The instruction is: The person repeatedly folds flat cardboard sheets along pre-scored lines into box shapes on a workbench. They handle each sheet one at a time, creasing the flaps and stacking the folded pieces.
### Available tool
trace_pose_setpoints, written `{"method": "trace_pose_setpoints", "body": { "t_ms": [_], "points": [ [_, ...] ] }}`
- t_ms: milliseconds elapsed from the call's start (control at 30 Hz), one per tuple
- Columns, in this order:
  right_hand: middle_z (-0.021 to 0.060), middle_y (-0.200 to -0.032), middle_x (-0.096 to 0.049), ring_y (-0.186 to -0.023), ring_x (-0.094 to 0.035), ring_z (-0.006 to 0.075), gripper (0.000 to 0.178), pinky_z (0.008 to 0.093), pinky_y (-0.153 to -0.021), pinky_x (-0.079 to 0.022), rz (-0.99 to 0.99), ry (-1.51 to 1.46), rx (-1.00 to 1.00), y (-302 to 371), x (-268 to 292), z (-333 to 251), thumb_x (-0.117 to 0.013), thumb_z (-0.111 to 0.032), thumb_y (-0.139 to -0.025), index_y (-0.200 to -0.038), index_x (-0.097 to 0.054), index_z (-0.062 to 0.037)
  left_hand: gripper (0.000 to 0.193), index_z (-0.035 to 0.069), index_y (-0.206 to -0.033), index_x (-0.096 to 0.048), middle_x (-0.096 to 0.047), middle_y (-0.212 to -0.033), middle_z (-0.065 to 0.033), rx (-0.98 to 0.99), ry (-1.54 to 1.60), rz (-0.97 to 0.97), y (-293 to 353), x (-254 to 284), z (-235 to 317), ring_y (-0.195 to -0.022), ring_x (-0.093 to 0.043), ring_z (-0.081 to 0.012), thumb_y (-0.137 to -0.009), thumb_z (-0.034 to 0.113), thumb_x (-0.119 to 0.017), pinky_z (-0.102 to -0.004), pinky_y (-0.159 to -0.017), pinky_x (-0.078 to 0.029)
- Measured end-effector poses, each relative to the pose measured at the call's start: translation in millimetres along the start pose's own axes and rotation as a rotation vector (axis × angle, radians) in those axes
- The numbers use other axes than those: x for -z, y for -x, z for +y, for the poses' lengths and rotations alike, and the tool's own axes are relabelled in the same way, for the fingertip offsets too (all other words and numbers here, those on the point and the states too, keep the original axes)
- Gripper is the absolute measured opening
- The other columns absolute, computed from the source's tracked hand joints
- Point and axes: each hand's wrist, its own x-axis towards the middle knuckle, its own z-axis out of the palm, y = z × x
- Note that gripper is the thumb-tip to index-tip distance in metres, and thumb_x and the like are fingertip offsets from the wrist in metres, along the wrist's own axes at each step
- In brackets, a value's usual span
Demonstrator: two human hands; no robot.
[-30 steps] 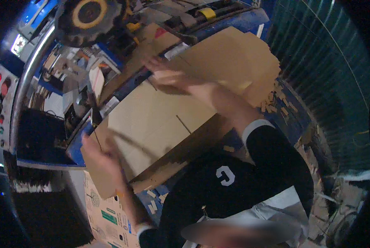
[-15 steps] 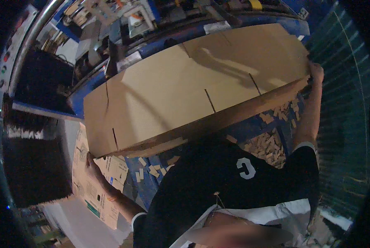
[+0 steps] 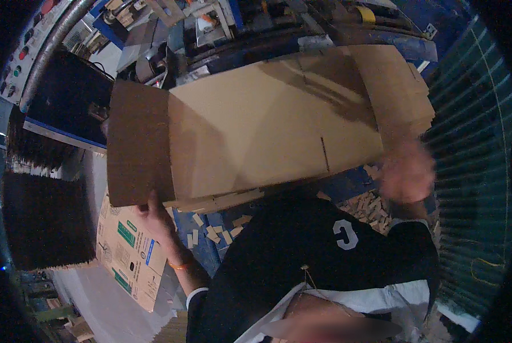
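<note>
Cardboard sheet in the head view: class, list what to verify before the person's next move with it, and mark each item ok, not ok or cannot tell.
1. Left hand grips the cardboard sheet at its lower left edge: ok.
2. Right hand holds the sheet: cannot tell, it is blurred.
3. Sheet lies flat: not ok, its left panel is folded over.
4. Floor free of scraps: not ok, offcuts lie below the sheet.
5. Printed box clear of the sheet: ok, it lies lower left.
</note>
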Motion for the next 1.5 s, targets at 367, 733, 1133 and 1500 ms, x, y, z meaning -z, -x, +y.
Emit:
{"method": "trace_pose_setpoints", "body": {
  "t_ms": [367,733,1133,1500],
  "points": [
    [0.0081,-0.126,-0.055,-0.117,-0.052,0.0266,0.035,0.0390,-0.096,-0.044,-0.719,-0.139,0.377,85.4,-103.3,-23.4,-0.062,-0.028,-0.078,-0.109,-0.062,-0.0122,0.054,0.009,-0.133,-0.047,-0.038,-0.144,-0.0132,-0.745,-0.844,-0.984,43.1,-85.4,26.9,-0.135,-0.033,-0.0343,-0.079,0.006,-0.054,-0.0486,-0.109,-0.029],
    [0.0091,-0.122,-0.057,-0.114,-0.054,0.0264,0.030,0.0382,-0.094,-0.045,-0.521,-0.047,0.562,41.6,-143.4,8.2,-0.053,-0.019,-0.084,-0.112,-0.058,-0.0101,0.061,0.009,-0.137,-0.043,-0.038,-0.143,-0.0150,-0.812,-0.771,-0.881,-8.9,-97.0,23.8,-0.133,-0.036,-0.0330,-0.077,-0.002,-0.049,-0.0460,-0.109,-0.030],
    [0.0088,-0.128,-0.051,-0.105,-0.059,0.0330,0.034,0.0437,-0.076,-0.054,-0.668,0.173,0.013,-34.9,-345.5,103.5,-0.048,-0.037,-0.090,-0.112,-0.060,-0.0144,0.073,-0.005,-0.140,-0.028,-0.033,-0.142,-0.0263,-1.014,-0.671,-0.382,-103.9,-193.8,-11.8,-0.132,-0.027,-0.0457,-0.080,0.014,-0.065,-0.0493,-0.109,-0.024],
    [0.0136,-0.108,-0.062,-0.101,-0.057,0.0303,0.041,0.0416,-0.083,-0.048,-0.107,0.972,-0.768,4.8,-86.6,332.5,-0.068,-0.038,-0.075,-0.107,-0.064,-0.0114,0.065,-0.006,-0.135,-0.040,-0.050,-0.126,-0.0268,-0.165,-1.304,0.142,-46.1,59.4,-57.6,-0.112,-0.053,-0.0370,-0.089,0.036,-0.062,-0.0411,-0.089,-0.047]
  ]
}}
